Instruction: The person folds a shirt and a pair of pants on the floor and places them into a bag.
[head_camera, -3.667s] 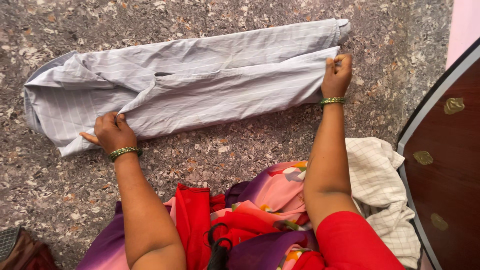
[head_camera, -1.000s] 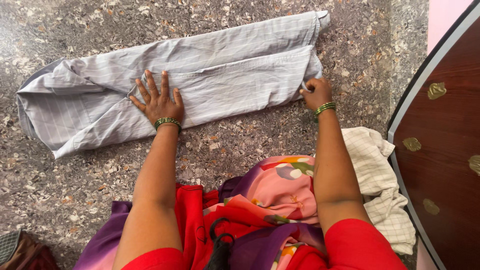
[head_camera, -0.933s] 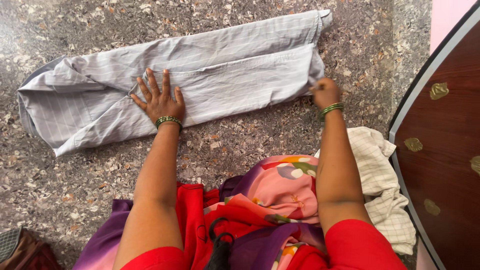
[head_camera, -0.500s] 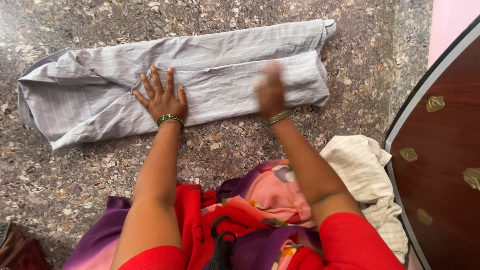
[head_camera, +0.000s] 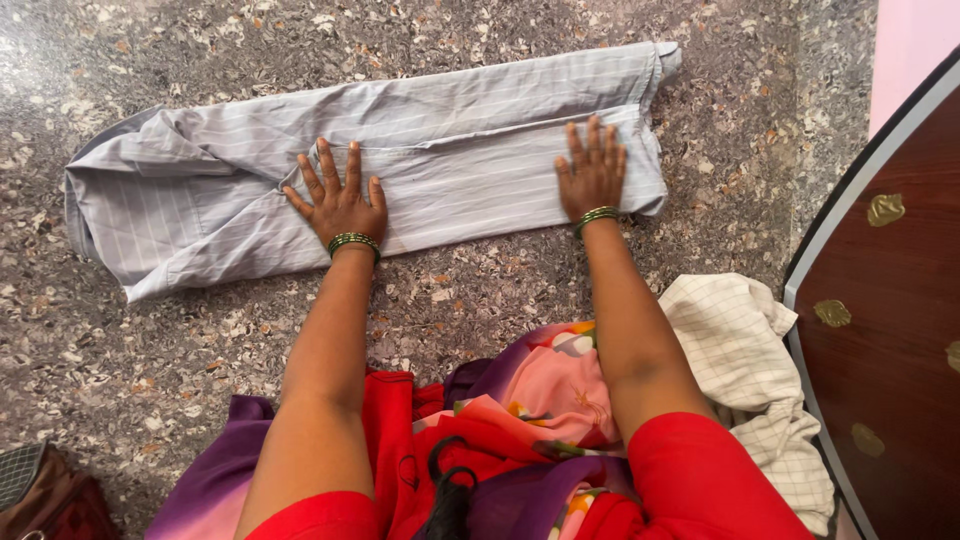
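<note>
Swept back to the shirt's (head_camera: 400, 170) far end, right hand (head_camera: 592, 175) now lies flat and open beside left hand (head_camera: 338, 195), both palms pressing the folded garment on the floor (head_camera: 480, 290).

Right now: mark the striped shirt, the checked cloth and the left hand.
striped shirt (head_camera: 470, 120), head view, bare middle panel.
checked cloth (head_camera: 735, 330), head view, upper fold.
left hand (head_camera: 340, 195), head view, back of hand.

Pale grey striped shirt (head_camera: 440, 150) lies folded lengthwise on floor.
</note>
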